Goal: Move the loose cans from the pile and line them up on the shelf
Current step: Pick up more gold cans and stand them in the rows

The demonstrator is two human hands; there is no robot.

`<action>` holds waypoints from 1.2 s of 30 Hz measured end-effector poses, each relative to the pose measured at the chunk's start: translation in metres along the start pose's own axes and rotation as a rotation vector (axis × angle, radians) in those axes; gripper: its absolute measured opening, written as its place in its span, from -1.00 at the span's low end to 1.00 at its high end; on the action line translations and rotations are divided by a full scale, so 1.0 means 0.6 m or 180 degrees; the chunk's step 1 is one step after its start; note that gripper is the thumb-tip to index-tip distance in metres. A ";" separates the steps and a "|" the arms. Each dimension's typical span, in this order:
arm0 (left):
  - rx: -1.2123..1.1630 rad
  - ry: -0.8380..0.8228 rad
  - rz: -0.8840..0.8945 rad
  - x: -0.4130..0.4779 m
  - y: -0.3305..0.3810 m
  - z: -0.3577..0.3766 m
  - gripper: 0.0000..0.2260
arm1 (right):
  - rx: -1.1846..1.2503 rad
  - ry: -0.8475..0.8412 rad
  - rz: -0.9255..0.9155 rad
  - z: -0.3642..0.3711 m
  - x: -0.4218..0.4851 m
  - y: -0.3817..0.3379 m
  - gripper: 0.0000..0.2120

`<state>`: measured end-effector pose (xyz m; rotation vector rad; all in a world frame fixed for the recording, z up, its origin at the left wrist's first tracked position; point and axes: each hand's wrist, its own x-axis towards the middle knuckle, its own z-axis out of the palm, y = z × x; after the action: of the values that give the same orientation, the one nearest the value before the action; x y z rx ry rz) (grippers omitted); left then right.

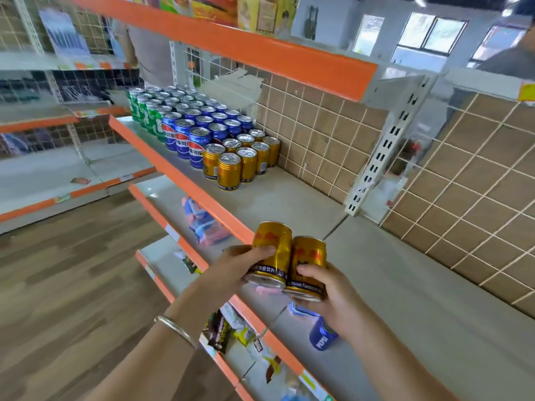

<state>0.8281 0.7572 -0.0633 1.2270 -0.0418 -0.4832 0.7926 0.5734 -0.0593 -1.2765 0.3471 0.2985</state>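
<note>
Left hand (240, 263) and right hand (327, 293) each grip one gold can (273, 250) (touching, tilted) above the shelf (289, 198) front edge; next: stand beside gold rows (243, 157).

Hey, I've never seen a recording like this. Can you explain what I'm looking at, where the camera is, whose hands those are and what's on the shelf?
There is no machine. The picture comes from a camera on a person's head, looking down at their hands. The left hand grips one gold can, the right hand grips a second gold can, and the two cans touch. On the shelf stand rows of green cans, blue cans and more gold cans. A loose blue can lies near the right wrist.
</note>
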 end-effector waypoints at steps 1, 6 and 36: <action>0.0031 0.0039 -0.0007 0.005 0.002 -0.008 -0.63 | -0.0016 0.0039 -0.0007 0.006 0.011 -0.005 -0.38; 0.0358 0.0060 -0.0001 0.058 0.016 -0.044 -0.48 | 0.0087 -0.0026 0.0007 0.018 0.074 -0.024 -0.67; 0.1007 -0.0132 0.0679 0.364 0.080 -0.196 -0.51 | -0.0470 0.0929 -0.1049 0.076 0.405 -0.082 -0.26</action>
<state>1.0740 0.7914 -0.1099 1.5026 -0.2908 -0.3225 1.0375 0.6107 -0.1053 -1.5017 0.3598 -0.1472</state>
